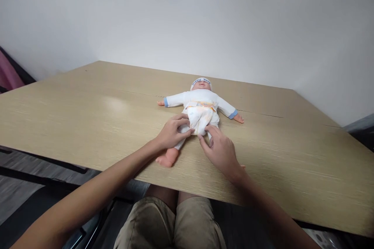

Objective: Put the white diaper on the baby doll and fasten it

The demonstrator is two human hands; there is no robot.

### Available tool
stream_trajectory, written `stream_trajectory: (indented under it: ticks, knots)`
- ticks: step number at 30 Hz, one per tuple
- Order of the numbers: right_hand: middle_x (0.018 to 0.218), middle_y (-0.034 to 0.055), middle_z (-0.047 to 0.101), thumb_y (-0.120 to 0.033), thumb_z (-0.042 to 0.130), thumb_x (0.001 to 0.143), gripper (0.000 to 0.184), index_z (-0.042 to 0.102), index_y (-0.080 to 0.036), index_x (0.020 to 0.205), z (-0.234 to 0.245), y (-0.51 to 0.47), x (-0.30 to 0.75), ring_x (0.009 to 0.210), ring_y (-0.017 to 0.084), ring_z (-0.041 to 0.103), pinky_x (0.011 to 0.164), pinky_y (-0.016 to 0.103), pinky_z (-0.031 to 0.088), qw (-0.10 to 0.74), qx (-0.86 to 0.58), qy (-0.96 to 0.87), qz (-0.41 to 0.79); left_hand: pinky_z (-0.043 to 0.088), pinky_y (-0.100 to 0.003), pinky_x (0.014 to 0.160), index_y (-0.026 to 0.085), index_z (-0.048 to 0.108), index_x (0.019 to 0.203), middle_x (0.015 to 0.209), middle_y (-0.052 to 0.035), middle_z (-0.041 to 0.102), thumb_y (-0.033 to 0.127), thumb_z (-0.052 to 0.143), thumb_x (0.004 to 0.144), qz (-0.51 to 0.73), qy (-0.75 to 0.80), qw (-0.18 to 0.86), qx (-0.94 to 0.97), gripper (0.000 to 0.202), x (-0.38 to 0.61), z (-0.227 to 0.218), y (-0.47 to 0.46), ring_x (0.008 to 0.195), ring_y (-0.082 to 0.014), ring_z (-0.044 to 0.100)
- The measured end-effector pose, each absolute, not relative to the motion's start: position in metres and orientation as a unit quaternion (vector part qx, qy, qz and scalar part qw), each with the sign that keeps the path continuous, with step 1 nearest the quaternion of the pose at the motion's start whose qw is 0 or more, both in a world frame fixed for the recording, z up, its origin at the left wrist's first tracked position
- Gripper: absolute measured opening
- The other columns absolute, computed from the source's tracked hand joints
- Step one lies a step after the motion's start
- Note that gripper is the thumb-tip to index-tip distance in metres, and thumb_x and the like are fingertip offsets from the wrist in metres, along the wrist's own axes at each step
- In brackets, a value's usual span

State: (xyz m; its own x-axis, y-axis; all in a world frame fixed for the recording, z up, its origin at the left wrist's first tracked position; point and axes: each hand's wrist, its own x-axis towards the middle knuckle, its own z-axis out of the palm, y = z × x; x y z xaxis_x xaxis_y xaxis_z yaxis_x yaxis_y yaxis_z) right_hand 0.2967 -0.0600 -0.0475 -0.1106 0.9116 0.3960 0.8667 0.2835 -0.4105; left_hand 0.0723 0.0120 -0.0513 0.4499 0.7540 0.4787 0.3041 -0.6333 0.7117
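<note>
A baby doll (pixel 201 99) in a white top and white cap lies on its back on the wooden table (pixel 87 116), arms spread, head away from me. A white diaper (pixel 201 118) is wrapped round its hips. My left hand (pixel 172 132) pinches the diaper's edge at the doll's right hip, above one bare leg (pixel 168 157). My right hand (pixel 219 148) rests with fingers curled on the diaper's lower edge and covers the other leg.
A white partition wall (pixel 175 27) runs behind the table. The table's near edge is just above my knees (pixel 169 218). Something pink (pixel 8 76) shows at the far left.
</note>
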Motion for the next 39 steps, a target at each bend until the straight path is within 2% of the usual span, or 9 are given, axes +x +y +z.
stream_trajectory:
  ticks: [4, 7, 13, 18, 23, 30, 33, 36, 39]
  knots:
    - [0.081, 0.004, 0.076, -0.049, 0.062, 0.105, 0.027, 0.069, -0.026, 0.118, -0.047, -0.058, 0.295, 0.069, 0.026, 0.069, 0.063, 0.034, 0.038, 0.286, -0.617, -0.731, 0.056, 0.049, -0.038, 0.094, 0.023, 0.063, 0.085, 0.097, -0.0038, 0.07, 0.044, 0.072, 0.099, 0.391, 0.341, 0.277, 0.809, 0.026, 0.072, -0.052, 0.015, 0.098, -0.026, 0.064]
    - [0.081, 0.0034, 0.076, -0.05, 0.064, 0.101, 0.028, 0.065, -0.027, 0.117, -0.046, -0.057, 0.293, 0.069, 0.027, 0.07, 0.062, 0.034, 0.038, 0.302, -0.625, -0.715, 0.081, 0.045, -0.035, 0.081, 0.023, 0.063, 0.086, 0.083, 0.0004, 0.063, 0.045, 0.075, 0.095, 0.378, 0.372, 0.288, 0.797, 0.027, 0.072, -0.054, 0.016, 0.083, -0.022, 0.056]
    - [0.116, 0.01, 0.081, -0.051, 0.068, 0.095, 0.039, 0.054, -0.026, 0.121, -0.045, -0.05, 0.299, 0.069, 0.023, 0.07, 0.068, 0.036, 0.049, 0.404, -0.618, -0.656, 0.158, 0.042, -0.03, 0.074, 0.023, 0.058, 0.1, 0.087, 0.002, 0.063, 0.049, 0.085, 0.087, 0.416, 0.389, 0.403, 0.716, 0.039, 0.074, -0.062, 0.022, 0.078, -0.0176, 0.054]
    - [0.102, 0.0073, 0.084, -0.059, 0.075, 0.092, 0.048, 0.05, -0.027, 0.116, -0.043, -0.043, 0.311, 0.067, 0.023, 0.07, 0.07, 0.037, 0.051, 0.439, -0.619, -0.617, 0.207, 0.049, -0.03, 0.075, 0.024, 0.053, 0.108, 0.095, 0.0007, 0.069, 0.052, 0.096, 0.078, 0.447, 0.383, 0.518, 0.62, 0.059, 0.074, -0.069, 0.028, 0.081, -0.0172, 0.063]
    - [0.102, 0.0083, 0.087, -0.056, 0.073, 0.097, 0.034, 0.062, -0.026, 0.106, -0.037, -0.049, 0.314, 0.07, 0.023, 0.074, 0.074, 0.037, 0.053, 0.43, -0.623, -0.626, 0.188, 0.054, -0.03, 0.079, 0.023, 0.056, 0.115, 0.097, 0.0001, 0.073, 0.049, 0.102, 0.074, 0.45, 0.392, 0.558, 0.577, 0.067, 0.071, -0.07, 0.026, 0.084, -0.0164, 0.069]
    - [0.101, 0.0076, 0.087, -0.048, 0.068, 0.1, 0.026, 0.075, -0.024, 0.107, -0.027, -0.052, 0.31, 0.074, 0.022, 0.075, 0.074, 0.034, 0.05, 0.371, -0.636, -0.649, 0.19, 0.049, -0.031, 0.077, 0.017, 0.072, 0.099, 0.092, -0.003, 0.072, 0.057, 0.094, 0.084, 0.418, 0.39, 0.52, 0.635, 0.047, 0.07, -0.062, 0.025, 0.084, -0.0185, 0.066]
    - [0.083, 0.0041, 0.081, -0.05, 0.066, 0.101, 0.029, 0.079, -0.024, 0.103, -0.019, -0.049, 0.308, 0.07, 0.022, 0.07, 0.071, 0.033, 0.045, 0.313, -0.644, -0.67, 0.195, 0.044, -0.032, 0.072, 0.017, 0.075, 0.091, 0.087, -0.0031, 0.071, 0.061, 0.09, 0.087, 0.355, 0.383, 0.535, 0.664, 0.046, 0.065, -0.053, 0.032, 0.079, -0.0194, 0.062]
    - [0.061, -0.0011, 0.065, -0.052, 0.066, 0.1, 0.031, 0.079, -0.024, 0.093, -0.014, -0.043, 0.308, 0.059, 0.02, 0.058, 0.066, 0.033, 0.038, 0.284, -0.643, -0.681, 0.206, 0.042, -0.034, 0.07, 0.017, 0.08, 0.1, 0.086, -0.004, 0.072, 0.063, 0.088, 0.087, 0.291, 0.377, 0.598, 0.644, 0.048, 0.057, -0.043, 0.043, 0.075, -0.0201, 0.06]
    - [0.053, -0.0048, 0.052, -0.056, 0.067, 0.097, 0.035, 0.077, -0.024, 0.09, -0.014, -0.037, 0.311, 0.054, 0.017, 0.047, 0.061, 0.032, 0.033, 0.299, -0.635, -0.672, 0.236, 0.04, -0.034, 0.069, 0.017, 0.082, 0.106, 0.086, -0.0046, 0.072, 0.064, 0.087, 0.09, 0.272, 0.388, 0.618, 0.627, 0.051, 0.052, -0.038, 0.051, 0.073, -0.0188, 0.056]
